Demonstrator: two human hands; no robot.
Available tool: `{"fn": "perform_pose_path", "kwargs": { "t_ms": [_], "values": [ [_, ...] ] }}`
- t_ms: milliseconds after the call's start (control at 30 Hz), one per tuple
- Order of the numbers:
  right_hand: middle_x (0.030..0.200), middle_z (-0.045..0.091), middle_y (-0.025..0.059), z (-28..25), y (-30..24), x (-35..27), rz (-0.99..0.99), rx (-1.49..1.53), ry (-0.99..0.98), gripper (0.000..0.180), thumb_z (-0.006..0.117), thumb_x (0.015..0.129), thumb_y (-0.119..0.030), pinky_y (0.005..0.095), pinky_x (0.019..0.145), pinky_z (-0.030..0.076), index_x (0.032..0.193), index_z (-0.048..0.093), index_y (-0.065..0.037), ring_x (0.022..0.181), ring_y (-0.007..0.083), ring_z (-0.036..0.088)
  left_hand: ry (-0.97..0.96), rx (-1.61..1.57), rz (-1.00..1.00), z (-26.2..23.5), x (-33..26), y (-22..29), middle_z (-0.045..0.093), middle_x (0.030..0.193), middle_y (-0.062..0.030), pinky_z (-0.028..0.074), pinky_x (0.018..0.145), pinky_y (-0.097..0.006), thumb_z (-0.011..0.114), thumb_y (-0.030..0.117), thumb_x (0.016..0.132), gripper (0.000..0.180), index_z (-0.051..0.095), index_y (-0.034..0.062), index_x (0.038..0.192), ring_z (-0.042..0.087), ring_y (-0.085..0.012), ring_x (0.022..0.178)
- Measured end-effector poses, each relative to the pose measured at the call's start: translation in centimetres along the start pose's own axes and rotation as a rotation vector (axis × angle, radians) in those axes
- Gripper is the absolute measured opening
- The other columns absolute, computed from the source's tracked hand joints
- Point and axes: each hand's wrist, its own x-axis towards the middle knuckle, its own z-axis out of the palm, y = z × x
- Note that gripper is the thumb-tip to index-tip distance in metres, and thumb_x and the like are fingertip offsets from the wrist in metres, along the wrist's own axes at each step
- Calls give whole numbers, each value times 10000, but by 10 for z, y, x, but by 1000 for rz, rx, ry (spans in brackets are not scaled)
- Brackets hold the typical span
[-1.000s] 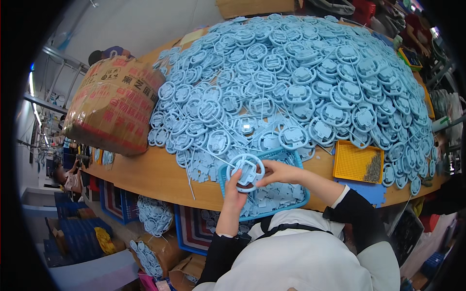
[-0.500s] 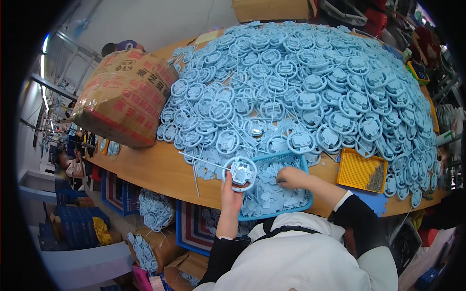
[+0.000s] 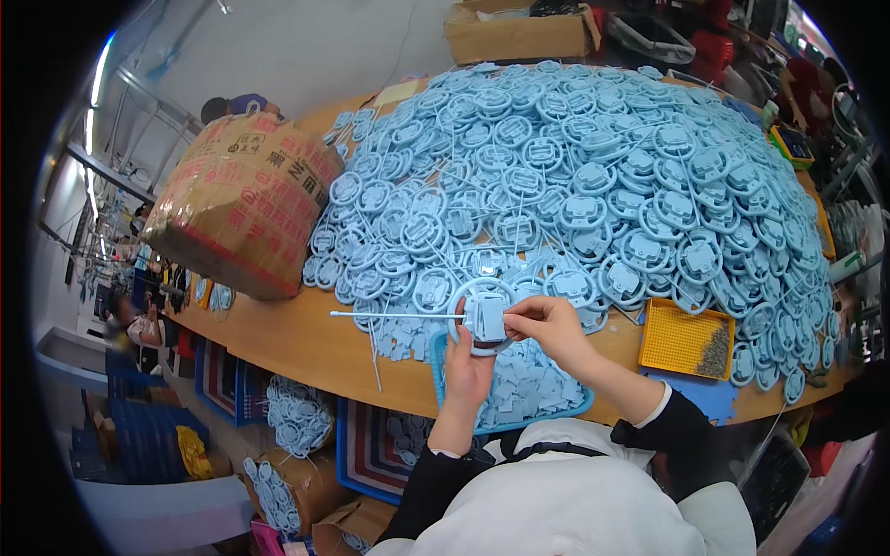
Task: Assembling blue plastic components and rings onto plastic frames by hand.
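Note:
My left hand grips a light-blue round plastic part with a ring rim and a thin stem that points left. Over its middle lies a small flat light-blue plastic cover, and my right hand pinches the cover's right edge between thumb and fingers. Whether the cover sits flush cannot be made out. Just below both hands stands a light-blue basket of loose flat covers. More such covers lie on the table left of the basket.
A large heap of the same round parts spreads over the wooden table. A taped carton stands at the left. Right of the basket is a yellow tray with small grey pieces. Crates and filled boxes sit under the table's edge.
My right hand has come up out of the basket to the round part, now with a cover. The left hand has shifted slightly right, and the part's stem has turned level.

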Motion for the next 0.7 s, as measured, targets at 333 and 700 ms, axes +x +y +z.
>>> {"fn": "perform_pose_path", "kwargs": {
  "t_ms": [333, 700],
  "values": [
    [731, 630, 105, -2, -3, -5, 51, 104, 39, 152, 620, 777, -47, 242, 588, 520, 876, 617, 69, 635, 136, 614, 19, 38, 42, 9, -4, -4, 333, 1316, -114, 352, 971, -441, 412, 277, 932, 502, 204, 137, 1367, 380, -265, 1202],
    [683, 587, 50, -9, 5, 0, -49, -109, -23, 90, 614, 786, -20, 226, 555, 463, 785, 528, 6, 602, 99, 559, 73, 86, 26, 13, -7, -5, 367, 1270, -109, 395, 931, -409, 444, 173, 914, 484, 239, 99, 1347, 423, -238, 1148]
  ]
}}
